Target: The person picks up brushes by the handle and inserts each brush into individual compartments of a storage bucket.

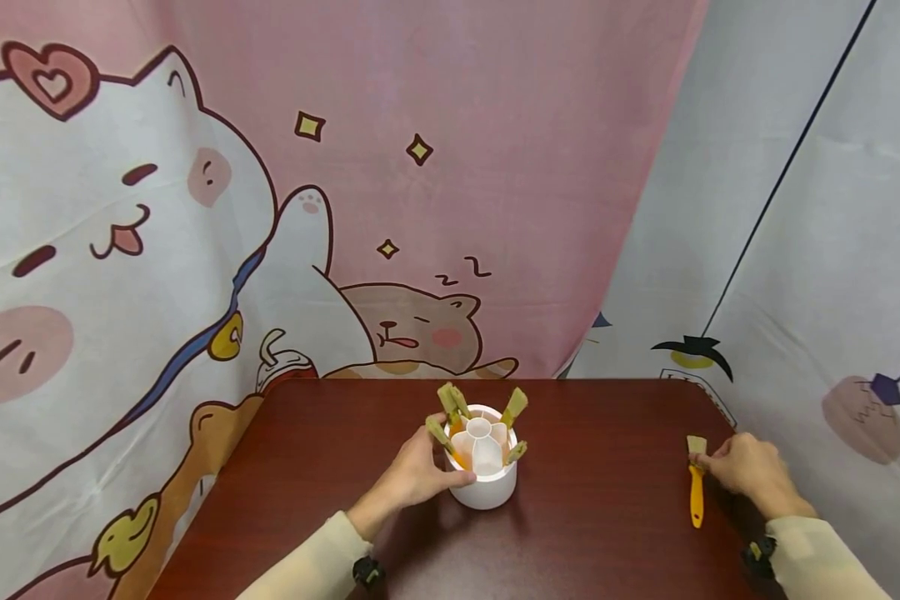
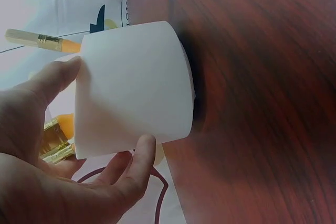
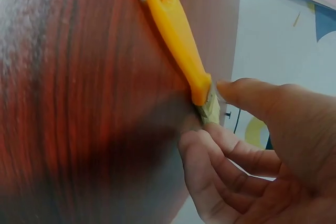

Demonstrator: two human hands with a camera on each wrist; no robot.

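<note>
A round white brush holder (image 1: 483, 493) with inner compartments stands on the table, several paintbrushes leaning in it with bristles up. My left hand (image 1: 417, 477) grips its left side; in the left wrist view the thumb lies at the rim of the white wall (image 2: 134, 87) and the fingers reach round the other side. Far to the right lies a single paintbrush (image 1: 696, 498) with a yellow handle, bristles away from me. My right hand (image 1: 750, 473) pinches it at the metal band below the bristles. Close up, the right wrist view has the yellow handle (image 3: 178, 35) pointing away from the fingers.
The dark red-brown table (image 1: 585, 517) ends at the back against a printed curtain (image 1: 525, 208) with cartoon animals. Another curtain panel (image 1: 817, 292) hangs along the right edge, close beside the right hand.
</note>
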